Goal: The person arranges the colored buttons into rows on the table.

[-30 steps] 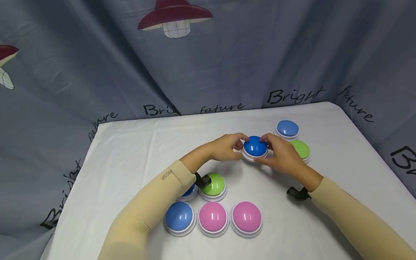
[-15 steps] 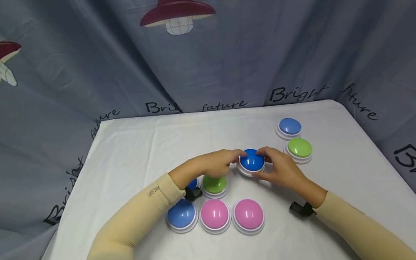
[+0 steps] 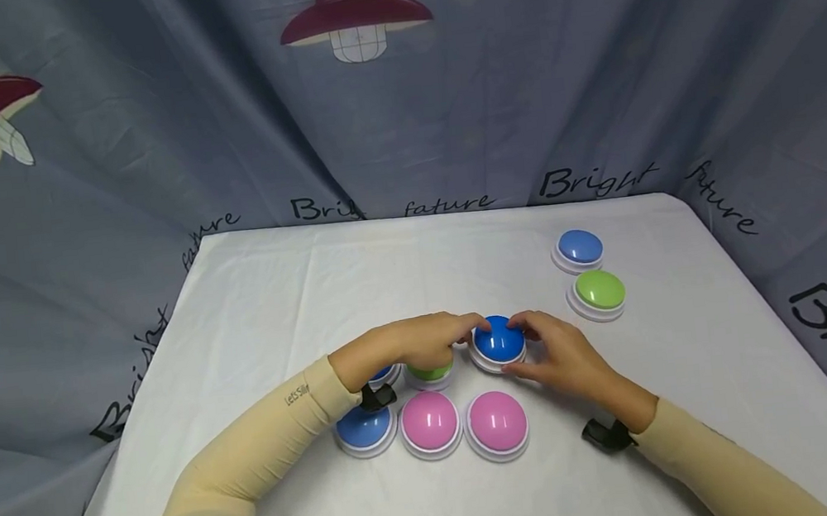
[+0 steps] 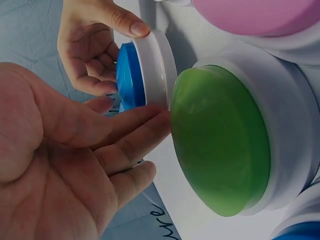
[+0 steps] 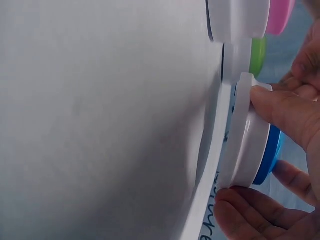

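Note:
A dome-topped push button, dark blue on a white base (image 3: 499, 339), is between both hands near the middle of the table. My right hand (image 3: 563, 351) grips its right side; in the right wrist view, the thumb (image 5: 285, 112) lies along one side of the base and fingers are at the opposite side. My left hand (image 3: 429, 339) holds its left side, index fingertip on the dome and other fingers against the base in the left wrist view. Below that hand sits a green button (image 4: 220, 145), partly covered in the head view.
Two pink buttons (image 3: 430, 424) and a light blue button (image 3: 365, 429) form the front row. Another dark blue button (image 3: 383, 373) is partly hidden by the left wrist. Farther right stand a green button (image 3: 600, 290) and a light blue button (image 3: 580, 248). White cloth (image 3: 259, 289) covers the table.
Both hands have brought the dark blue button toward the front and slightly left, away from the right-hand pair. The left hand now covers much of the nearer green button.

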The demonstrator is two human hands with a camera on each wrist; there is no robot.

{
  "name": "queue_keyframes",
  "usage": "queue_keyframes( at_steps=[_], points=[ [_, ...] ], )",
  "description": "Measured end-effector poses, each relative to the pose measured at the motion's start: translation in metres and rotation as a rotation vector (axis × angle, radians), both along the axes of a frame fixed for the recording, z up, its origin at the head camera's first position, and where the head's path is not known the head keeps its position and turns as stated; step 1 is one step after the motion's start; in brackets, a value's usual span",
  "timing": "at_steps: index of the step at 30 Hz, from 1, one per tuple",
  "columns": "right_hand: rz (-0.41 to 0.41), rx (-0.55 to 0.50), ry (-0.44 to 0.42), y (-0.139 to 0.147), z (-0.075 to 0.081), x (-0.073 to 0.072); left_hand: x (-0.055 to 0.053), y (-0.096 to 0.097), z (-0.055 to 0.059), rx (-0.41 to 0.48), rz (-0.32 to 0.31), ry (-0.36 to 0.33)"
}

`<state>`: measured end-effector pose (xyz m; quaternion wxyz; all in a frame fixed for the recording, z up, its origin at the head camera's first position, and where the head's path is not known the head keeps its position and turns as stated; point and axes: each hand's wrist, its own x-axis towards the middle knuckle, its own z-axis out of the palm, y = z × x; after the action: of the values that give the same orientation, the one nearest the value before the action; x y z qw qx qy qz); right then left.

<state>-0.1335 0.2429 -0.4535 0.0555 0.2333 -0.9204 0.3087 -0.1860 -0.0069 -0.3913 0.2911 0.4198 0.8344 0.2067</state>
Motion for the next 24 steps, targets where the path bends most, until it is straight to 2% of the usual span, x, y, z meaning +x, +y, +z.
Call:
queue_keyframes(
  at_steps=[6,13,24],
  points=[
    [0.01,0.013,-0.021,-0.0024,-0.0001,0.0036,0.0008,-0.0018,-0.001,-0.009,0.012,-0.013],
    [0.076,0.047,-0.094,-0.0059,-0.0011,0.0068,0.0006,-0.0014,-0.0048,0.005,-0.005,-0.015],
    [0.118,0.038,-0.079,-0.0078,-0.0013,0.0068,-0.0021,-0.0016,-0.0063,0.007,-0.012,-0.01]
  ],
)
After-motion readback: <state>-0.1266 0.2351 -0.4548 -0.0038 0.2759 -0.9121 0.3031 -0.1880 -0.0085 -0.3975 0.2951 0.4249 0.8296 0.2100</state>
